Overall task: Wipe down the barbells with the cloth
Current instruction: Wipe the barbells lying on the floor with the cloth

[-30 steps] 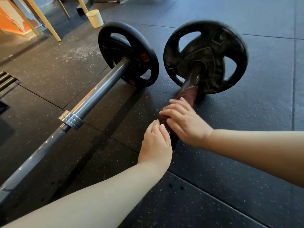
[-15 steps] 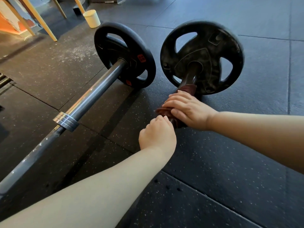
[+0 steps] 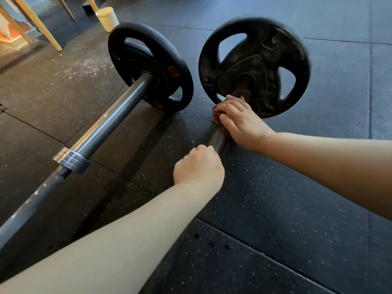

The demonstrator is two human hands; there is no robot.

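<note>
Our right hand [image 3: 241, 122] grips the cloth [image 3: 241, 94] wrapped round the bar [image 3: 216, 140], hard against the plate [image 3: 254, 66]. Left hand [image 3: 199, 166] curls on the bar just behind, steadying it. We should squeeze all round, twist, then drag toward us; second barbell [image 3: 118, 122] lies beside.

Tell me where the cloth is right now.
In the head view, right of centre: the reddish-brown cloth is wrapped around the right-hand barbell's bar, gripped under the right hand, just in front of that bar's weight plate.
</note>
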